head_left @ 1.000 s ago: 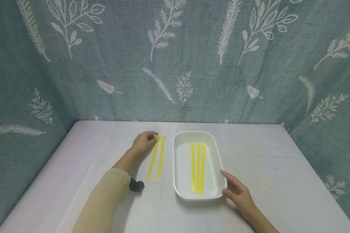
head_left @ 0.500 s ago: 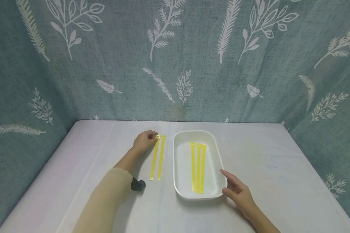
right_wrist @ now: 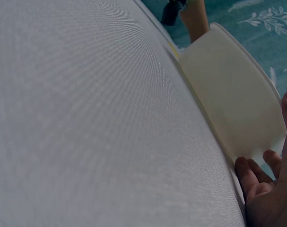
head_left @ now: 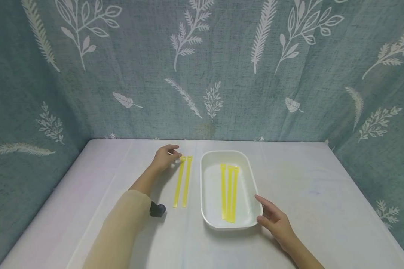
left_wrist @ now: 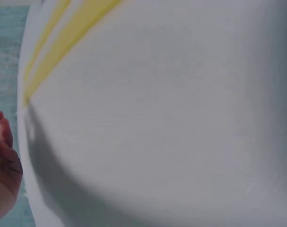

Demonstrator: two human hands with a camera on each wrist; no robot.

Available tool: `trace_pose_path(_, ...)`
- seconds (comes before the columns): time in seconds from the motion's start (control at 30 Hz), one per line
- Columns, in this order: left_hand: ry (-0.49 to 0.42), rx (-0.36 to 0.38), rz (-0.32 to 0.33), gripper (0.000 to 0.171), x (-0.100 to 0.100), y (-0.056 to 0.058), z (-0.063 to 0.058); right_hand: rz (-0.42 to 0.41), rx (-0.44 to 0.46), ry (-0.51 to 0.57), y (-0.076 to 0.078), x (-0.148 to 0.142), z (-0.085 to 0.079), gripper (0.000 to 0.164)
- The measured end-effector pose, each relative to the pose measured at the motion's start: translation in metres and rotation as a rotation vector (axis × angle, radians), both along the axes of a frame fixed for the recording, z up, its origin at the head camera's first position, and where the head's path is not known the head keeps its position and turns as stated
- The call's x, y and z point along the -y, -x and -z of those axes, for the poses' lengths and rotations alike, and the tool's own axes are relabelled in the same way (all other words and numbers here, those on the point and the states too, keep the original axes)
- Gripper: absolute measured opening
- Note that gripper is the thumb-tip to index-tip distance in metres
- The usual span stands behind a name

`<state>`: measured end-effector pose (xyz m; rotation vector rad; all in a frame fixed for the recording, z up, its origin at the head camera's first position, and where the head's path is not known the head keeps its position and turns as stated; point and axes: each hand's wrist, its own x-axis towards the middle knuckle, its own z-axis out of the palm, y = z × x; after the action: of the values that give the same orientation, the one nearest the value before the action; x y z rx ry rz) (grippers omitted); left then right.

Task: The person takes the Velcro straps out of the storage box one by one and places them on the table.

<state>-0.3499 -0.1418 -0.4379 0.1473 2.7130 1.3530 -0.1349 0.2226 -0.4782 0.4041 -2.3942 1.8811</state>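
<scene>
Two flat yellow straps, each with a wider slotted head, lie side by side on the white table. My left hand hovers at the head of the left strap, thumb and fingers apart, holding nothing. In the left wrist view the hand is off the straps. To the right stands a white tray with 3 similar yellow straps lying lengthwise in it. My right hand touches the tray's near right corner with relaxed fingers. In the right wrist view its fingertips rest against the tray's outer wall.
White cloth covers the table. A leaf-patterned teal curtain encloses its back and sides. At the left wrist sits a small black camera, close to the lower ends of the loose straps.
The lower end of the left strap has swung right, closer to its neighbour. My left hand has let go of its head and lifted slightly. The right hand and tray stay put.
</scene>
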Motion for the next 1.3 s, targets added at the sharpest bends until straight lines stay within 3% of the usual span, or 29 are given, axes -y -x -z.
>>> trace_pose_path(0.2, -0.077, -0.043, -0.002, 0.049, 0.0, -0.001, -0.021, 0.032, 0.032, -0.028, 0.0, 0.002, -0.002, 0.049)
trace_pose_path(0.43, -0.163, -0.04, 0.052, 0.047, -0.012, 0.0, -0.034, 0.04, 0.051, -0.027, -0.003, 0.003, -0.001, 0.048)
trace_pose_path(0.73, -0.143, -0.018, 0.172, 0.05, -0.033, -0.003, -0.052, 0.056, 0.055, -0.033, 0.0, 0.004, -0.002, 0.049)
trace_pose_path(1.3, -0.077, -0.059, 0.373, 0.049, -0.074, 0.002, -0.077, 0.04, 0.044, 0.009, 0.001, 0.002, 0.001, 0.049)
